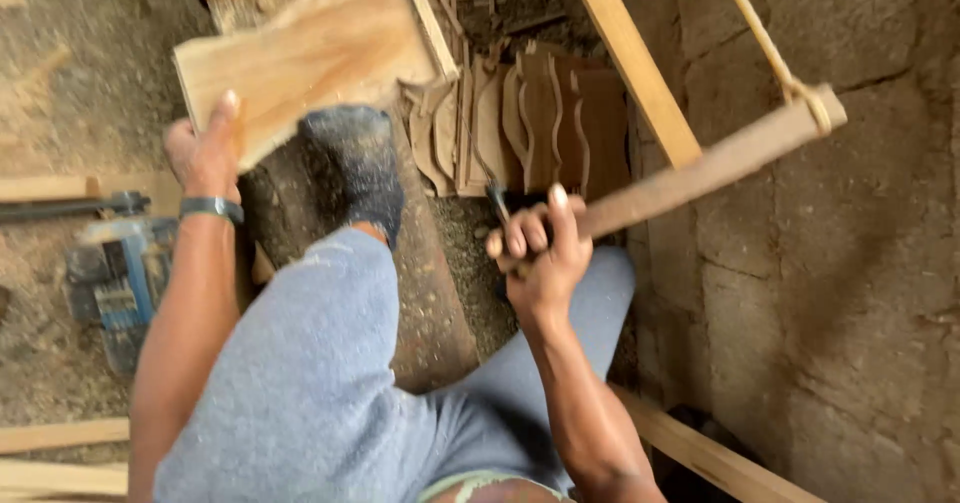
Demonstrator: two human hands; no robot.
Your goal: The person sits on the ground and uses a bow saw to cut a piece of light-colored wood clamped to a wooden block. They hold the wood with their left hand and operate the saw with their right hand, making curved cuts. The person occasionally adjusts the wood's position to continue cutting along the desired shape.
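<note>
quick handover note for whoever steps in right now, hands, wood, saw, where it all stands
Left hand: gripping the near edge of the pale board, thumb up against it.
Right hand: closed round the wooden handle of the frame saw, whose cord runs up to the top right.
A foot in a dark sock presses on the board.
Cut wavy pieces stand stacked behind the board. A blue power tool lies on the floor at left.
Done: a stack of pieces is cut.
Left: no cut shows in the board held now.
</note>
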